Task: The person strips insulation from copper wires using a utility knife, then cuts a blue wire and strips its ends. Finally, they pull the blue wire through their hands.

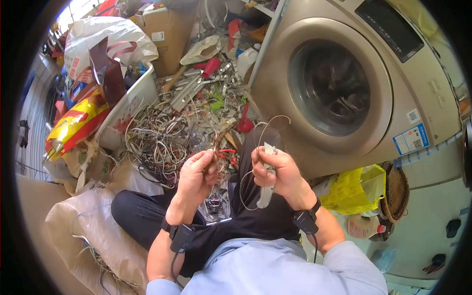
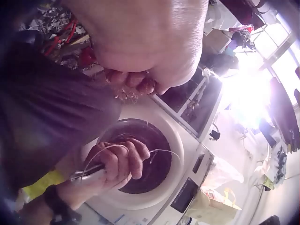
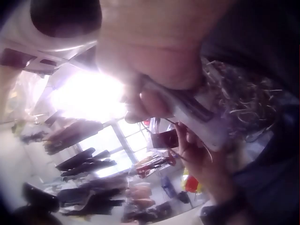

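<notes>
In the head view the left hand [image 1: 196, 172] pinches thin copper-coloured strands [image 1: 215, 142] between thumb and fingers, above the floor scrap. To its right, apart from it, the right hand [image 1: 279, 172] grips a tool with a pale grey handle [image 1: 265, 196], its pale tip rising above the thumb. A thin wire [image 1: 243, 189] loops around the right hand, its upper end curving rightward. Fine strands [image 2: 127, 95] show below the fingers of the left hand [image 2: 145, 51] in the left wrist view. The right wrist view shows the handle [image 3: 199, 124] under the right hand [image 3: 150, 51].
A tangled wire pile [image 1: 160, 147] and metal scraps [image 1: 189, 93] lie ahead. The washing machine [image 1: 398, 98] stands at right, a white bin [image 1: 129, 108] at left. A woven sack [image 1: 93, 221] lies left of the legs, a yellow bag [image 1: 351, 191] at right.
</notes>
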`<action>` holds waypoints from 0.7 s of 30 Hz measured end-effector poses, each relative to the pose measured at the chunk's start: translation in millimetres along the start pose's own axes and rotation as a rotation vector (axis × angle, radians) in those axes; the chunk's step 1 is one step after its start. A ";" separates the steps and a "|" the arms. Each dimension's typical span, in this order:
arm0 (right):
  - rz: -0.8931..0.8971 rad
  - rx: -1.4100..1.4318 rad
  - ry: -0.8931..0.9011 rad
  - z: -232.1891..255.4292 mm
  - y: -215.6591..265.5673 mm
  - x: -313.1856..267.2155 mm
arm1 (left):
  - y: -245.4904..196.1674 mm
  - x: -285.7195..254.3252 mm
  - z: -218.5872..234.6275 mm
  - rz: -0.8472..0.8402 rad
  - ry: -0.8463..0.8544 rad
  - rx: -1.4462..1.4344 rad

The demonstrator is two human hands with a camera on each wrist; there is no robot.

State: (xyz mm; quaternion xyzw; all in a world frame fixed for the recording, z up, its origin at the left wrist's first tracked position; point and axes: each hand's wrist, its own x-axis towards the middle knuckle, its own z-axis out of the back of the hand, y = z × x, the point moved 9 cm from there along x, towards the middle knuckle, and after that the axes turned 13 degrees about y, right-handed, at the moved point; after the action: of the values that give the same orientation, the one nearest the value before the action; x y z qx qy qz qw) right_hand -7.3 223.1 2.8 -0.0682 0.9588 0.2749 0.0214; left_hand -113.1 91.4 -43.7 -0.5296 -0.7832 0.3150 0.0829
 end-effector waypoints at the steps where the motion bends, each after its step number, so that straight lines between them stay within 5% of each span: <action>1: -0.009 0.009 -0.004 1.3 -3.5 0.6 | 1.7 -1.5 4.4 0.004 -0.012 -0.006; 21: 0.012 0.010 0.145 -40.8 -13.3 45.6 | -1.1 -15.3 48.1 -0.039 -0.039 -0.115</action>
State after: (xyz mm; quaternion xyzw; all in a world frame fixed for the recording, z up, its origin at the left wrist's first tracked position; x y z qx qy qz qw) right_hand -50.7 184.8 26.9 -0.0821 0.9596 0.2644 -0.0492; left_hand -129.7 58.2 -77.8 -0.5117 -0.8117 0.2781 0.0433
